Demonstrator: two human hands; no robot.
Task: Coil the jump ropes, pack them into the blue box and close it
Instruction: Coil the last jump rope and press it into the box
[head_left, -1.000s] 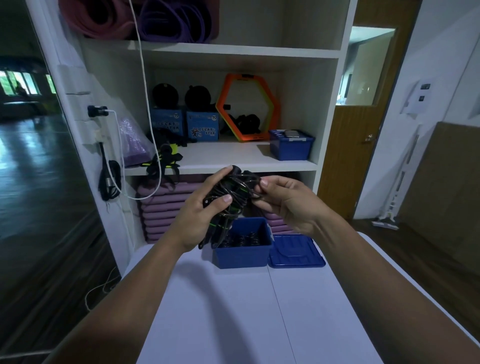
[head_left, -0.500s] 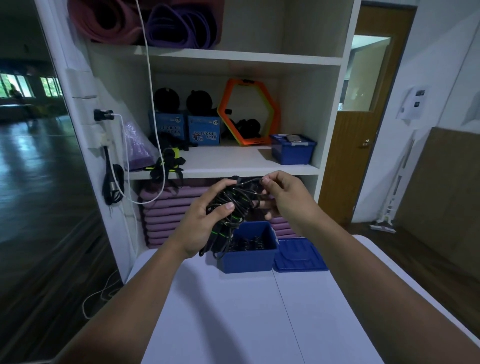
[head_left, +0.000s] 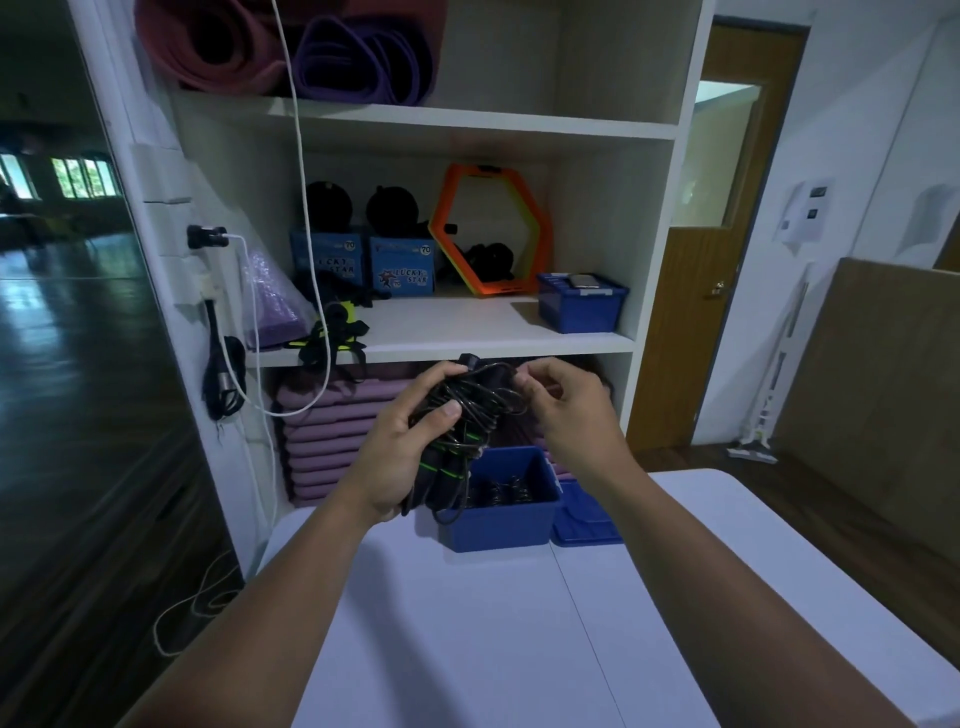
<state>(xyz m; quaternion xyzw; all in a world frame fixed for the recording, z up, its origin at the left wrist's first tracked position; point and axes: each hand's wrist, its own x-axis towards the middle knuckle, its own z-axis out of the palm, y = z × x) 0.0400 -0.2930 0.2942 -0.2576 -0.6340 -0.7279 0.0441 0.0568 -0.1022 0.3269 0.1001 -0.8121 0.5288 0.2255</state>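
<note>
left hand (head_left: 400, 457) clamped round rope bundle (head_left: 462, 415), keeping coils together; right hand (head_left: 566, 410) fingertips pinch loose strand; blue box (head_left: 498, 525) open below, lid (head_left: 587, 519) beside.

Reaches forward with both bare forearms from the bottom corners, converging above the middle. Grips with the left hand (head_left: 402, 452), fingers (head_left: 441, 371) curled over the top of a coiled jump rope (head_left: 467, 415), thumb pressed across its front. Holds the right hand (head_left: 566, 415) just beside it at about the same height, back of the hand up, thumb and forefinger pinching a strand at the coil's right edge, other fingers loosely curled underneath. Holds both wrists roughly straight.
</note>
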